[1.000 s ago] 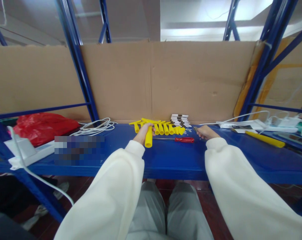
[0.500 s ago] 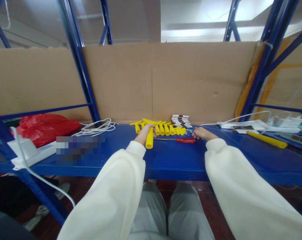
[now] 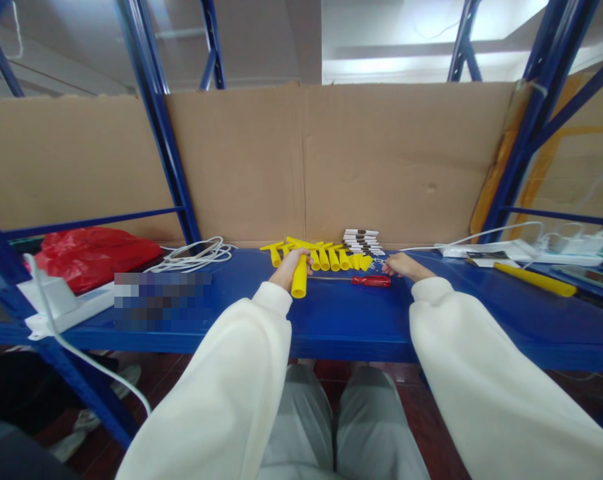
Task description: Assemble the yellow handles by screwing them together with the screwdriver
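My left hand is wrapped round a yellow plastic handle, its flared end pointing towards me. Behind that hand, several similar yellow T-shaped handles lie in a row. A screwdriver with a red grip rests crosswise between my hands, its shaft towards the left one. My right hand is at the tabletop with bent fingers drawn together, beside a scatter of small pale bits. Whatever its fingertips may hold is too small to make out.
White strips with dark bands are stacked at the cardboard wall. On the left are a red plastic bag, a coiled white cable and a power strip. A long yellow piece lies on the right. Blue posts frame the table.
My right hand has shifted very slightly to the left at the small pale bits. The left hand still holds the yellow handle in the same place.
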Motion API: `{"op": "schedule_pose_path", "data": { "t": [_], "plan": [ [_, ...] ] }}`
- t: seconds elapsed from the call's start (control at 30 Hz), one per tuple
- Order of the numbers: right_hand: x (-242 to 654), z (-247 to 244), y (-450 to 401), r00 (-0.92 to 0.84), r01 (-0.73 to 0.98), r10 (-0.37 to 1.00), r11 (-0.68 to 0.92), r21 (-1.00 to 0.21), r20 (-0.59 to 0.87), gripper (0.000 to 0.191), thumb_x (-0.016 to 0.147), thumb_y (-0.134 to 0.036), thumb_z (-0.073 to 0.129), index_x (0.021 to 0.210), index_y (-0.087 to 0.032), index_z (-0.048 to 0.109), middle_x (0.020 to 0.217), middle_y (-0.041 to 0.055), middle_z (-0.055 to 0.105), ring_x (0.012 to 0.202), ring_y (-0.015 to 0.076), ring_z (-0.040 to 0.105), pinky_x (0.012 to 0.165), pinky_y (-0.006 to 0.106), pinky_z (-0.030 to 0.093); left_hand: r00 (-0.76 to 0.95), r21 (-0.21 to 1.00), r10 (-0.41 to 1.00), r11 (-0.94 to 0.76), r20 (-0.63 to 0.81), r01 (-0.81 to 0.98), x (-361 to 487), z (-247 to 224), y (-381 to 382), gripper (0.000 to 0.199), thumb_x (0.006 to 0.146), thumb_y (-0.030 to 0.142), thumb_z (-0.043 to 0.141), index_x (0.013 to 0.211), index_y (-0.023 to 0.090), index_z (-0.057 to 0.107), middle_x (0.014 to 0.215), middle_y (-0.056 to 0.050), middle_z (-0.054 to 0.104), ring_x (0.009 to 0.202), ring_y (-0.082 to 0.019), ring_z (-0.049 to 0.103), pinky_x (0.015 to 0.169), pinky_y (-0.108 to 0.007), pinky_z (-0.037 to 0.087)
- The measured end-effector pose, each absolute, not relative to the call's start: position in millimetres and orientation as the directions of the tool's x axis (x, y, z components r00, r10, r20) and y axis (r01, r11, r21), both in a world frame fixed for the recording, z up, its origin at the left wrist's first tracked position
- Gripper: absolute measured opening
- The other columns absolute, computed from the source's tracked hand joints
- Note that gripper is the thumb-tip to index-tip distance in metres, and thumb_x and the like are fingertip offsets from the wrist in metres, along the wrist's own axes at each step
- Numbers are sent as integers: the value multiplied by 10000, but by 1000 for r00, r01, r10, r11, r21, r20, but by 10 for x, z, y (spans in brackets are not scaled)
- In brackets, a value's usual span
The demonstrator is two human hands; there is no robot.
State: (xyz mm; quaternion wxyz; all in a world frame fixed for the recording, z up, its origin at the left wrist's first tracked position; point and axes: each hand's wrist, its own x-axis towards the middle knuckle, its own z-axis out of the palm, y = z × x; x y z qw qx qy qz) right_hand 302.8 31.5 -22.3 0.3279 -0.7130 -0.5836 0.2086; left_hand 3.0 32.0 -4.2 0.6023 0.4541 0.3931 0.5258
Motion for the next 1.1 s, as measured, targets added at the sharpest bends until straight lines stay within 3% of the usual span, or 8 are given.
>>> {"op": "schedule_pose_path", "data": {
  "t": [0.3,0.5,0.77,0.9,1.1],
  "plan": [
    [2898,-262,352,211,620,972,-51,-783,103,217,750,-105,557,572,-163,668,734,79,742,746,186,679,688,249,527,114,975,990,101,-79,-197,71,53,199,64,817,143,501,773,188,511,436,39,486,320,-99,413,364,-205,352],
    [2925,-247,325,229,638,964,-43,-769,136,251,721,-69,523,533,-168,655,693,62,727,748,187,678,698,249,528,142,997,989,-35,43,-64,89,13,175,34,778,180,565,790,185,534,487,33,547,313,-99,427,363,-216,358],
    [2970,-342,434,126,722,973,43,-690,192,168,703,-160,629,556,-186,706,661,41,722,763,209,682,727,278,544,261,958,949,-226,176,177,142,-28,95,133,690,44,589,636,165,575,535,16,578,372,-92,476,356,-190,360],
    [2999,-401,493,88,788,962,91,-609,258,118,714,-247,684,629,-209,757,657,23,721,761,209,681,727,280,544,341,950,929,-228,146,212,162,-55,67,115,702,64,646,756,162,619,530,23,595,342,-93,457,340,-191,342],
    [2971,-375,461,48,792,968,112,-599,245,148,747,-203,635,652,-202,749,742,25,741,799,199,680,726,273,540,353,924,931,-217,99,315,172,-76,59,320,729,83,661,1046,120,663,545,27,610,411,-126,502,411,-218,417]
  ]
}}
